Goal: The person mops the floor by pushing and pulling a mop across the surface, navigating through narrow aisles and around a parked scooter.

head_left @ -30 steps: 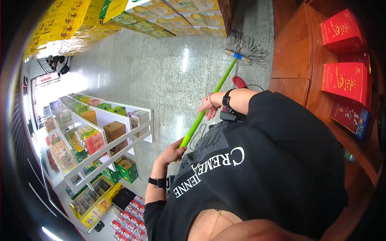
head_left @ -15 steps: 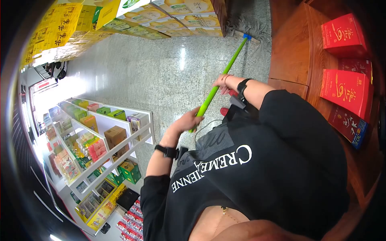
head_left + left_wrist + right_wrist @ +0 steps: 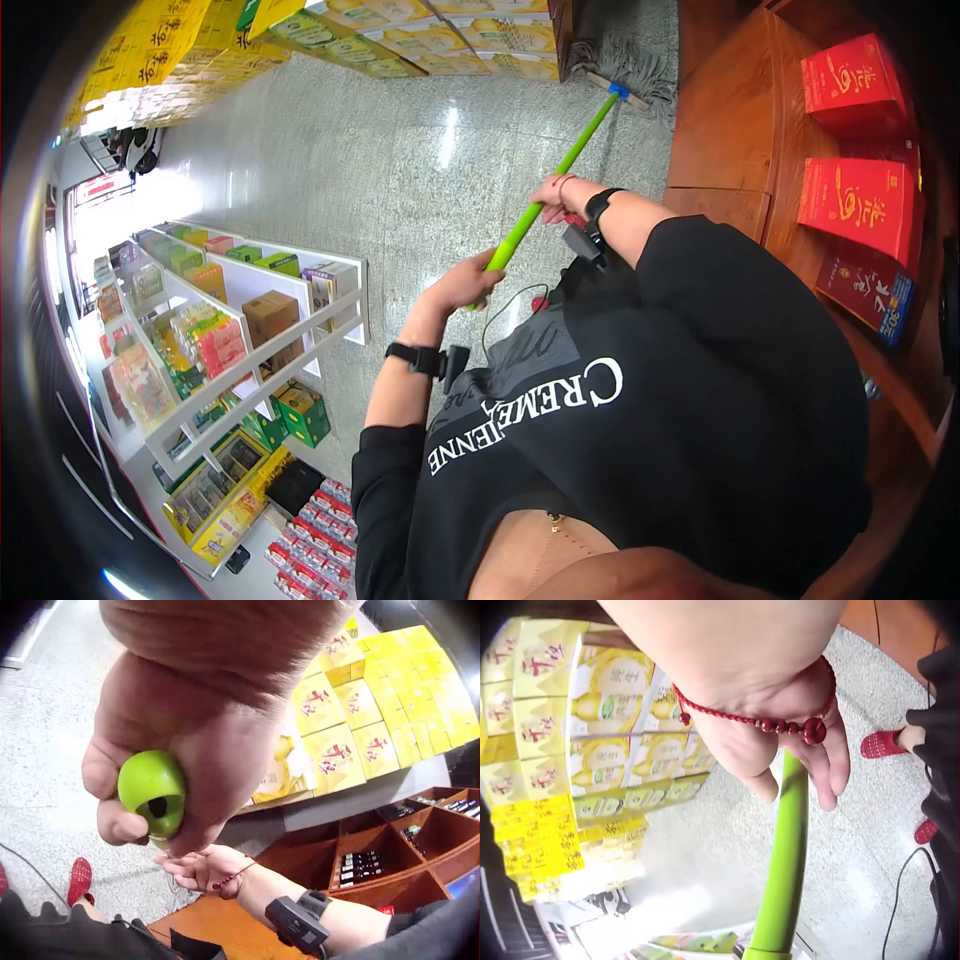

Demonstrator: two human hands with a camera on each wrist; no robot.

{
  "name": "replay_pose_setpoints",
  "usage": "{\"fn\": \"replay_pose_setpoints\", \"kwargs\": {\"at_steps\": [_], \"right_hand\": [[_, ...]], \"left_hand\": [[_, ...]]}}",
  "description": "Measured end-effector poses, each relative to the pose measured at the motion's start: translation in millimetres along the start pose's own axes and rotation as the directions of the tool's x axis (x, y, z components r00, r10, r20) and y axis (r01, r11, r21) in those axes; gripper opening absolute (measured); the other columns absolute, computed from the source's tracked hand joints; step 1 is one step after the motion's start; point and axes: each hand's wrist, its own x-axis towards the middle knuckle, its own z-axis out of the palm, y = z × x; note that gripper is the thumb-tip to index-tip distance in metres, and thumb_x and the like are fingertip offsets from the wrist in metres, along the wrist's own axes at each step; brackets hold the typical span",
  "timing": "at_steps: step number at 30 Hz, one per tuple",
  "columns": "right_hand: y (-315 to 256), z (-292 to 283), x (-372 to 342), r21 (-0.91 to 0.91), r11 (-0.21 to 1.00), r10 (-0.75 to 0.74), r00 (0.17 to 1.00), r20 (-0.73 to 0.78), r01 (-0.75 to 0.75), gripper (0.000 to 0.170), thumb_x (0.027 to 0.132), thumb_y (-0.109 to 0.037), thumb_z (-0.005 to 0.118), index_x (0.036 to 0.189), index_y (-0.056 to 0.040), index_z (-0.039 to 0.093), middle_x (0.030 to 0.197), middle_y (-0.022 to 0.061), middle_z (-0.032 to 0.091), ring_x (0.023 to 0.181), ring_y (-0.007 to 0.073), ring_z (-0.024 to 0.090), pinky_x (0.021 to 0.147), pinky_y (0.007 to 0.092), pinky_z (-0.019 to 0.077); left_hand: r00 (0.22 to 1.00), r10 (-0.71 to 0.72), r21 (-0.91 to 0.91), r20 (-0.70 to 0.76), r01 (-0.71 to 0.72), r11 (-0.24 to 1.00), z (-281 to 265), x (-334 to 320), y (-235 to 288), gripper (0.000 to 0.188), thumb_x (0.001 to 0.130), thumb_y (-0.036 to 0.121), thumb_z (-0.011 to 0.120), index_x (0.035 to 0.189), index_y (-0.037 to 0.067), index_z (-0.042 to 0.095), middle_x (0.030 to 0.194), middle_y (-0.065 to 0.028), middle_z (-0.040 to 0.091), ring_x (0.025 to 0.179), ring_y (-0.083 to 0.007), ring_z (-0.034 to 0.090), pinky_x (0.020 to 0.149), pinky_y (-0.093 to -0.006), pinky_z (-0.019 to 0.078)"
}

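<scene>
A mop with a bright green handle (image 3: pixel 517 236) slants from the person's body to the floor. Its grey string head (image 3: pixel 650 78), joined by a blue clamp (image 3: pixel 619 92), lies between the stacked cartons and the wooden cabinet. My left hand (image 3: pixel 466 281) grips the handle near its top end, fingers wrapped round it; the rounded green cap (image 3: pixel 152 780) pokes out of the fist in the left wrist view. Farther down, my right hand (image 3: pixel 556 197), with a red bead bracelet (image 3: pixel 791 727), holds the handle loosely between thumb and fingers.
Yellow and white cartons (image 3: pixel 500 35) are stacked at the top. A wooden cabinet (image 3: pixel 725 150) with red boxes (image 3: pixel 862 205) stands on the right, white shelves (image 3: pixel 365 300) with packaged goods on the left. A cable (image 3: pixel 492 325) and red shoes (image 3: pixel 881 744) are near the body.
Over the second, the mop head has slid away from the body, deeper between cartons and cabinet. Both hands moved forward and right with the handle, mostly in the first half second.
</scene>
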Motion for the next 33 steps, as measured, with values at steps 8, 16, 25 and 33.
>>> {"fn": "replay_pose_setpoints", "kwargs": {"at_steps": [8, 16, 25, 33], "right_hand": [[40.2, 222.8, -14.2, -0.304, 0.953, 0.128, 0.917, 0.379, -0.007, 0.046, 0.083, -0.035, 0.048, 0.109, 0.0021, 0.044, 0.084, 0.019, 0.062, 0.058, 0.0211, 0.061, 0.046, 0.0291, 0.05], [86.7, 352.3, -31.1, -0.541, 0.839, 0.3, 0.78, 0.548, 0.057, 0.059, 0.08, -0.038, 0.052, 0.113, 0.0109, 0.04, 0.109, 0.0236, 0.051, 0.078, 0.0248, 0.062, 0.058, 0.0321, 0.0518], [53.9, 351.6, -26.2, -0.599, 0.796, 0.26, 0.847, 0.464, 0.083, 0.051, 0.078, -0.036, 0.057, 0.105, 0.006, 0.048, 0.109, 0.0203, 0.05, 0.076, 0.0225, 0.063, 0.056, 0.0306, 0.0519], [-15.1, 289.9, 8.7, -0.566, 0.81, -0.009, 0.968, 0.25, 0.154, 0.038, 0.074, -0.038, 0.061, 0.078, 0.0, 0.059, 0.068, 0.0123, 0.062, 0.046, 0.0173, 0.056, 0.039, 0.0267, 0.0434]], "left_hand": [[0.982, -0.157, -0.345, -0.106, 0.112, 0.932, 73.9, -149.1, -195.3, 0.047, 0.081, 0.016, 0.05, 0.125, 0.006, 0.037, 0.058, 0.0013, 0.039, 0.045, -0.0091, 0.039, 0.04, -0.0234, 0.034], [0.932, -0.166, -0.636, -0.323, -0.084, 0.767, 191.2, -234.3, -295.9, 0.048, 0.08, 0.012, 0.049, 0.126, 0.003, 0.035, 0.078, 0.0002, 0.05, 0.068, -0.0091, 0.044, 0.064, -0.0211, 0.0374], [0.926, -0.2, -0.571, -0.319, -0.02, 0.821, 168.7, -219.1, -264.2, 0.04, 0.081, 0.012, 0.047, 0.119, 0.002, 0.038, 0.064, -0.0005, 0.045, 0.052, -0.009, 0.044, 0.047, -0.0224, 0.0372], [0.943, -0.148, -0.611, -0.298, -0.07, 0.788, 90.4, -143.1, -227.9, 0.03, 0.084, 0.013, 0.043, 0.111, 0.002, 0.039, 0.062, -0.003, 0.044, 0.043, -0.0128, 0.044, 0.04, -0.0248, 0.0373]]}}
